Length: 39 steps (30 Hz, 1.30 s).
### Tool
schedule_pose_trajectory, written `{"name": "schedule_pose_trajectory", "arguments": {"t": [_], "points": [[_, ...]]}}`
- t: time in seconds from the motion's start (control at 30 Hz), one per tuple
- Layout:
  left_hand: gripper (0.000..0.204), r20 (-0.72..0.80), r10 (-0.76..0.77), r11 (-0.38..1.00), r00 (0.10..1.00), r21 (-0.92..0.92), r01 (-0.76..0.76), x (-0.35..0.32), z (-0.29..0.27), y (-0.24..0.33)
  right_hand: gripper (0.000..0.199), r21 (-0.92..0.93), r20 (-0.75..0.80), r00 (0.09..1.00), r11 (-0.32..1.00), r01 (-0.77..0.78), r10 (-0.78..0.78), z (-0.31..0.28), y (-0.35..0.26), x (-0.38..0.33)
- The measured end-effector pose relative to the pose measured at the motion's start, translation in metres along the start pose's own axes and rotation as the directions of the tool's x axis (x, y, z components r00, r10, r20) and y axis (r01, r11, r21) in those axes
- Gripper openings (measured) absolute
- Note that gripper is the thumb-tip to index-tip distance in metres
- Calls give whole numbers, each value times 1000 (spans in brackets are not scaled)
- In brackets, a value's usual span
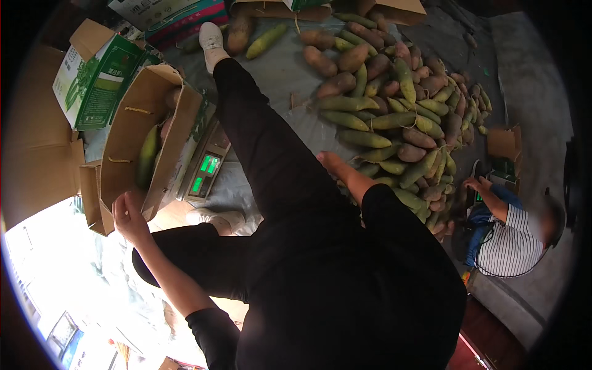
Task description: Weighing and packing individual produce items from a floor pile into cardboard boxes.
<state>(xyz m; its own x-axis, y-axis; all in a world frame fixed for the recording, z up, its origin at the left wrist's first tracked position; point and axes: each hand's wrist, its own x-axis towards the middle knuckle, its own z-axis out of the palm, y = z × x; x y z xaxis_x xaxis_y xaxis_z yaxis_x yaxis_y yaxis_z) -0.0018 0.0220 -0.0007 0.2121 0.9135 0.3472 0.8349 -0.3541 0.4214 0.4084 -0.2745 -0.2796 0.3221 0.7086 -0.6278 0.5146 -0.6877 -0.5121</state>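
Note:
My left hand [129, 217] is at the near end of an open cardboard box [117, 145], its fingers loosely apart and nothing visible in them. Inside that box lie a green radish [147, 157] and some reddish roots, partly hidden by the wall. The box rests on or against a scale with a lit green display [205, 172]. My right hand [331, 162] hangs beside a big heap of green radishes [364, 139] and reddish-brown root vegetables [418, 137]. Its fingers are small and mostly hidden, and nothing shows in its grasp.
A green and white carton [92, 86] stands beyond the box, with more cartons [166, 18] at the far edge. One loose green radish [266, 41] lies on the grey sheet [271, 74]. On the right, a person in a striped shirt [512, 246] sits near another carton [504, 143].

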Motion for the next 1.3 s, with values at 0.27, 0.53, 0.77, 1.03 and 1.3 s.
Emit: {"name": "schedule_pose_trajectory", "arguments": {"t": [0.27, 0.53, 0.77, 1.03, 1.3], "points": [[24, -234, -386, 914, 892, -230, 335, 5, -12, -10, 20, -41, -40, 992, 992, 118, -120, -4, 16, 17], [60, 146, -743, 447, 654, -619, 646, 4, -49, -67, 16, 261, -285, 956, 953, 152, -74, -96, 22, 29], [62, 269, -780, 342, 565, -573, 745, -20, -93, -105, 25, 419, -496, 814, 738, 530, -303, -240, -201, 6], [68, 472, -661, 498, 584, -307, 811, -9, -87, -86, 31, 183, -492, 615, 618, 765, -616, -235, -426, 22], [66, 525, -725, 549, 446, 49, 834, 23, -44, -72, 36, 91, -400, 855, 914, 396, -331, -164, -453, 83]]}}
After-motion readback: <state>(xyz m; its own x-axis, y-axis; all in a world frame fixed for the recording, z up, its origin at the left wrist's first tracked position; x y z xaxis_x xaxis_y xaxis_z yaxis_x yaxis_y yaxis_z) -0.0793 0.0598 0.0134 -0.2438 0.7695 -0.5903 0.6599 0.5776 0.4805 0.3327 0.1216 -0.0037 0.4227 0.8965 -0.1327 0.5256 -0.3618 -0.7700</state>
